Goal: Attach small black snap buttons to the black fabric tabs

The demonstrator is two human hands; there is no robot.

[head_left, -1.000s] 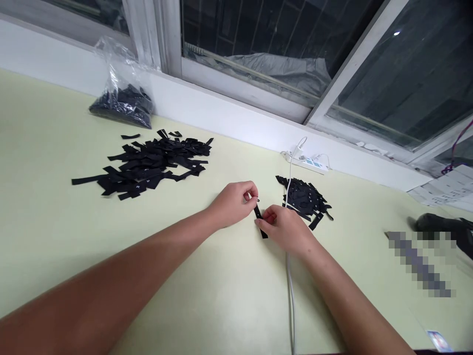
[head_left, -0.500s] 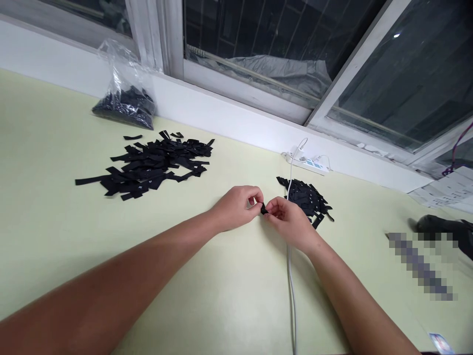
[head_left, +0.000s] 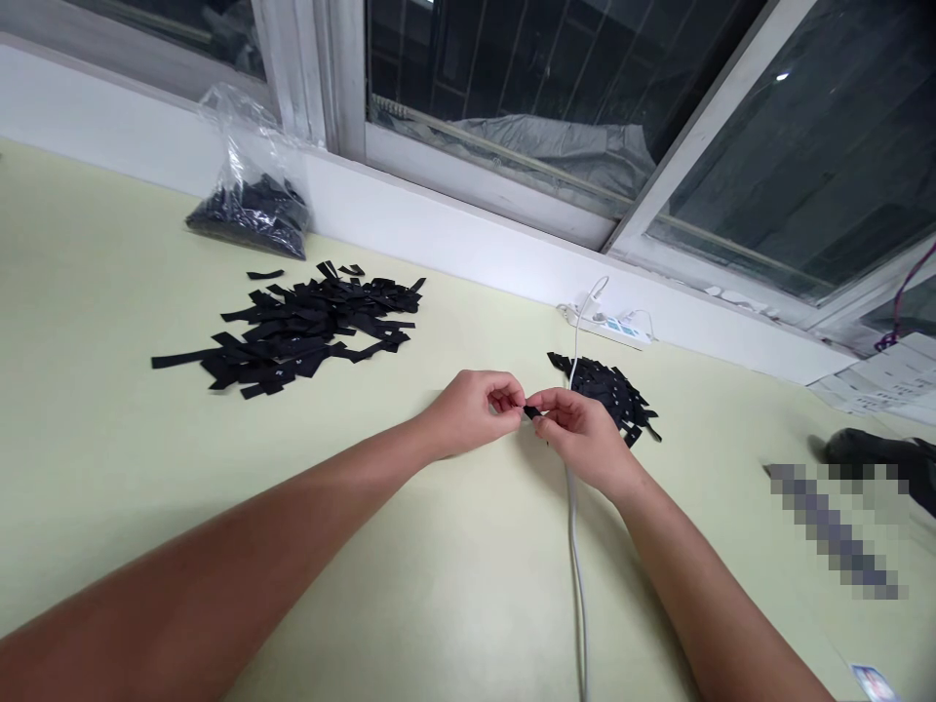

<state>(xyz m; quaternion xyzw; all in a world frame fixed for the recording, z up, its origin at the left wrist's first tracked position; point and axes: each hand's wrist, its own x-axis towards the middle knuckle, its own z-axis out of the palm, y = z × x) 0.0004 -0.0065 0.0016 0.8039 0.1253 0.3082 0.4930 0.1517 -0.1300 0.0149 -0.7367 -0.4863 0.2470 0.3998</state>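
Note:
Between my two hands, above the pale green table (head_left: 439,565), is a short black fabric strip (head_left: 532,413). My left hand (head_left: 479,409) pinches at its left end, with thumb and fingertips pressed together. The strip's other end sits between the thumb and fingers of my right hand (head_left: 581,434). A large loose pile of black strips (head_left: 314,327) lies to the left beyond my left hand. Just behind my right hand is a smaller pile of black strips (head_left: 610,390) with small light marks, partly hidden by that hand.
A clear plastic bag (head_left: 249,210) of black pieces leans on the wall at the back left. A white power strip (head_left: 610,327) lies by the wall. Its white cable (head_left: 576,565) runs toward me under my right hand. At the right are a black object (head_left: 870,450) and a small card (head_left: 874,681).
The strip has turned slightly and more of it shows toward my right fingers. My fingers have shifted a little on it; the piles stay as they were.

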